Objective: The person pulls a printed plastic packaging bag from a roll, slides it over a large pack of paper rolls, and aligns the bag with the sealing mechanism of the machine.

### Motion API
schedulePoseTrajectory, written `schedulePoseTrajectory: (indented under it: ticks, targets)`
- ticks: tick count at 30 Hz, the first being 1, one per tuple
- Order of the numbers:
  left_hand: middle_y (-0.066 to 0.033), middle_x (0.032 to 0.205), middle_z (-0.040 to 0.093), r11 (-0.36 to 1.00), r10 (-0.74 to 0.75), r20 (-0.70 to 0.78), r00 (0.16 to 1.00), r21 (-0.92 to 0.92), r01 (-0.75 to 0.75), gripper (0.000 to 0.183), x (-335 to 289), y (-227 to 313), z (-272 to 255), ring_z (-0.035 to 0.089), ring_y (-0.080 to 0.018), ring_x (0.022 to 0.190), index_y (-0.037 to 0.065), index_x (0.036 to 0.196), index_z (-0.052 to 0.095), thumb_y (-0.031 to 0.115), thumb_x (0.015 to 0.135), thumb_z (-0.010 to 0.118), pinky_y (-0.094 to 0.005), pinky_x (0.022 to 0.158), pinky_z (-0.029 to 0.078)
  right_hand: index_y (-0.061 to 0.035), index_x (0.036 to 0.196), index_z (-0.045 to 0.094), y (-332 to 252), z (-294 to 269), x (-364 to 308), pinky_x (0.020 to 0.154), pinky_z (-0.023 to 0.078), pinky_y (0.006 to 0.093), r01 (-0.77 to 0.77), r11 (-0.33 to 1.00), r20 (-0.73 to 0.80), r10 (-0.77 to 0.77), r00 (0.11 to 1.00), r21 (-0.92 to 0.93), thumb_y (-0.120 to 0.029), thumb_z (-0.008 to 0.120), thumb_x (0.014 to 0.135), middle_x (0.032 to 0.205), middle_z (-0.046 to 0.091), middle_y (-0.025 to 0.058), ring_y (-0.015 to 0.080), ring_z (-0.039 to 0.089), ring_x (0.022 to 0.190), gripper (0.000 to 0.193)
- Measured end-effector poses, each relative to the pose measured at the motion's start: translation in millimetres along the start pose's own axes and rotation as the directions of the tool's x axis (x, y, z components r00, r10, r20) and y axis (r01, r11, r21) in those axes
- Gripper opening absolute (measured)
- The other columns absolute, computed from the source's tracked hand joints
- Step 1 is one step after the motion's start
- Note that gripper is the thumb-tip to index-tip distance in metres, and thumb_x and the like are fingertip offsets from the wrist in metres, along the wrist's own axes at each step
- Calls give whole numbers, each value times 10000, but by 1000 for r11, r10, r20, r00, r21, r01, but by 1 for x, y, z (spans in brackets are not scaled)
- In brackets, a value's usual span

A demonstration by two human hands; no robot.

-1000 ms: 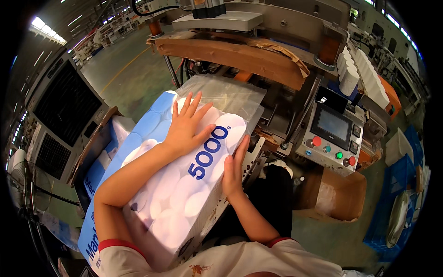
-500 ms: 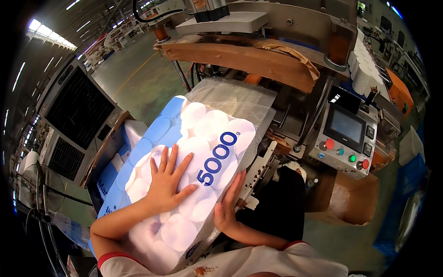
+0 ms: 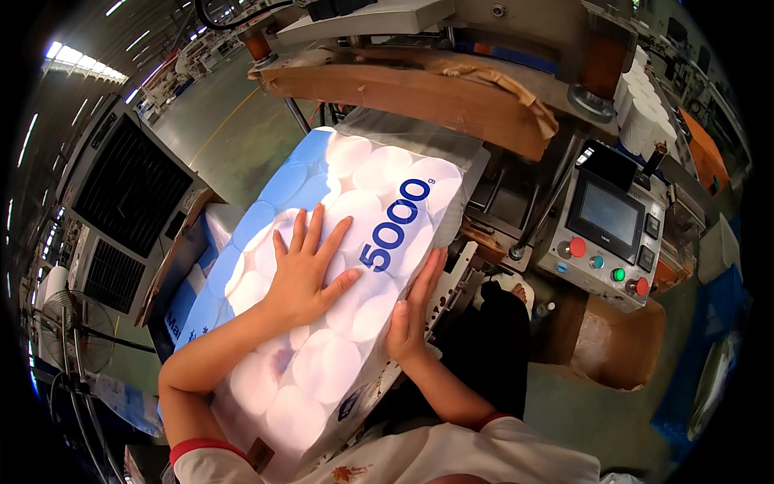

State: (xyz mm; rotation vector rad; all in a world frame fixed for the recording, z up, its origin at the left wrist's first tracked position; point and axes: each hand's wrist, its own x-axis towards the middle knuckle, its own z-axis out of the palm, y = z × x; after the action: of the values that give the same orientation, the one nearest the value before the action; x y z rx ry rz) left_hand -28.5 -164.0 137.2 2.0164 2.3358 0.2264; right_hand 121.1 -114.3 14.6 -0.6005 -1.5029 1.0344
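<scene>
Lying diagonally across the metal machine bed, the large blue-and-white plastic-wrapped pack [image 3: 322,367] of rounded white shapes is only partly in sight. Its near end is cut off by the white short-sleeved shirt with red cuffs [image 3: 476,452], and the left forearm covers a strip of its blue side. At its far end, a loose flap of clear plastic film [image 3: 403,129] reaches toward the long bar wrapped in brown sheeting [image 3: 403,95]; the film's far edge is lost in the shadow there. The underside of the pack cannot be seen, so what bears it along its whole length is hard to tell. Black trousers [image 3: 488,355] hide part of the machine's near side.

The left hand [image 3: 306,278] lies flat on the upper face, fingers spread and thumb stretched out beside the dark blue printing, pressing against the wrap without closing around anything. The right hand [image 3: 415,319] rests along the right side wall, its fingers straight and together, the thumb standing apart; it is unclenched, palm toward the pack, though the contact under the palm is out of view.
</scene>
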Motion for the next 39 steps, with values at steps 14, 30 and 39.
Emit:
schedulePoseTrajectory:
  ticks: [14,30,39]
  targets:
    - [-258,1568,114,998,6,109,994,-67,2,754,2,-8,-8,20,-440,1458,181,1515,278,633,925,410,-647,1107,14,66,1494,-25,8,-21,-8,1150,-12,539,-20,996,139,32,990,-81,-509,283,989,1552,-45,314,459,-55,1446,825]
    - [-187,1541,279,878,-94,322,942,-419,232,850,177,-132,-39,227,-270,1447,-13,1476,293,658,962,203,-399,1175,167,36,1507,16,5,-66,-40,1172,22,472,-124,986,47,130,990,-114,-490,318,1009,1579,5,245,369,-19,1472,784]
    - [-164,1598,-100,477,-879,19,477,-3,879,994,95,-385,15,3,-532,1420,313,1545,104,825,762,442,-651,1113,102,15,1501,154,21,-101,-47,1174,105,406,-164,985,-80,168,983,58,-318,398,1023,1571,151,189,301,126,1462,632]
